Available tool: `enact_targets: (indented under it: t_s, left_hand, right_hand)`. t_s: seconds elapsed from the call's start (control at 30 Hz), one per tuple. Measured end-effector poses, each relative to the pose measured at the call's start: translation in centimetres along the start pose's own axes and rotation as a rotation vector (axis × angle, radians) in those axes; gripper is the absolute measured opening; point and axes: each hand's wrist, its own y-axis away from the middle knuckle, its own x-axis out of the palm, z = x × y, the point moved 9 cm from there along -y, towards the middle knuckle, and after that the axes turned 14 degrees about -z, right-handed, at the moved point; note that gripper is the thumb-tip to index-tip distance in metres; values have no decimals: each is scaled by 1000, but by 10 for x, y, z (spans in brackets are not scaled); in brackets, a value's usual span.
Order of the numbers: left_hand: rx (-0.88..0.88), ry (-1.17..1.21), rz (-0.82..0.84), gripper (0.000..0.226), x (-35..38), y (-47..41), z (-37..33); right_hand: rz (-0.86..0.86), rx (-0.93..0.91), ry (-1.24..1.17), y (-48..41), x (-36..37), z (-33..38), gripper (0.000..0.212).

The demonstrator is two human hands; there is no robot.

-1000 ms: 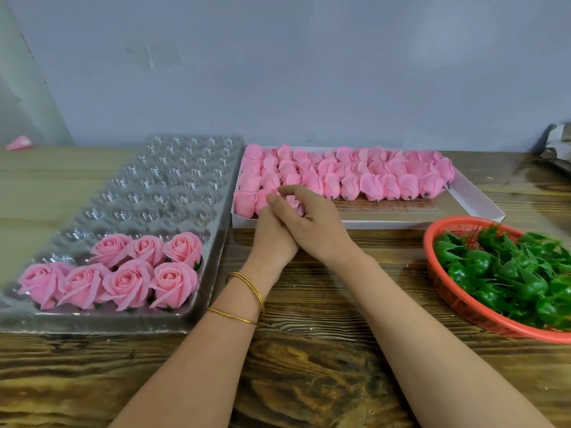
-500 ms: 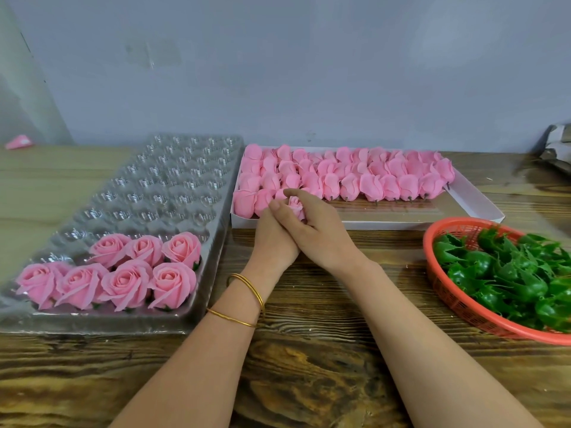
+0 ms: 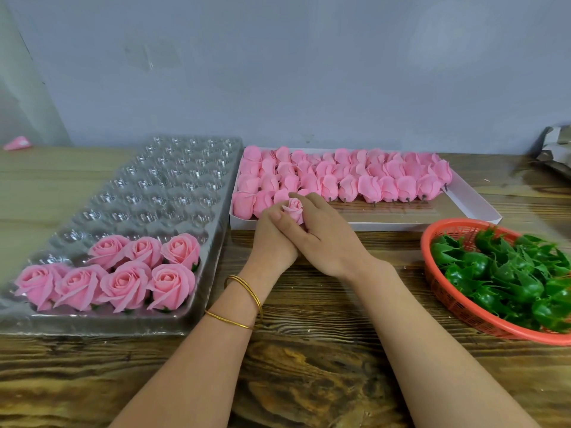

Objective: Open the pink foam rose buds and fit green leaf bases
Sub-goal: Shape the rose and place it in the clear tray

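A pink foam rose bud [image 3: 295, 209] sits between both hands in front of the white box's near edge. My left hand [image 3: 271, 239] holds it from the left and below, and my right hand [image 3: 327, 234] wraps over the left one, fingers curled round the bud. The white box [image 3: 463, 200] holds several rows of closed pink buds [image 3: 349, 177]. A red basket [image 3: 445, 298] at the right is full of green leaf bases [image 3: 509, 273]. Several opened roses [image 3: 123, 273] sit in the near cells of a clear plastic tray [image 3: 160, 186] at the left.
A wooden table [image 3: 309, 350] carries everything, with a grey wall close behind. A stray pink piece [image 3: 18, 143] lies at the far left by the wall. A crumpled grey object [image 3: 554, 149] sits at the far right edge.
The bud has risen out from between my hands and its top now shows. Both hands stayed in place in front of the box.
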Motion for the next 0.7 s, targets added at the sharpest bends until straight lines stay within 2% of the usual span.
enact_targets:
  t_s: [0.13, 0.23, 0.27, 0.33, 0.4, 0.47, 0.53, 0.7]
  left_hand:
    - [-70, 68, 28, 43, 0, 2, 3]
    - [-101, 57, 65, 39, 4, 3, 4]
    - [-117, 67, 70, 36, 4, 3, 5]
    - [-226, 200, 66, 21, 5, 6, 11]
    - [-337, 375, 78, 8, 7, 10, 14]
    - [-319, 414, 126, 15, 12, 13, 9]
    - [-323, 403, 177, 20, 16, 15, 8]
    - [-416, 563, 273, 22, 24, 25, 5]
  right_hand:
    - [36, -3, 14, 1, 0, -1, 60]
    - [49, 2, -58, 1, -1, -2, 25]
    - [47, 8, -102, 0, -3, -2, 22]
    - [42, 81, -244, -2, -7, -5, 26]
    - [-24, 225, -497, -4, -15, -10, 38]
    - [-138, 296, -674, -8, -27, -14, 32]
    - [-220, 320, -733, -11, -35, -18, 21]
    - [-196, 379, -860, -10, -31, -22, 21]
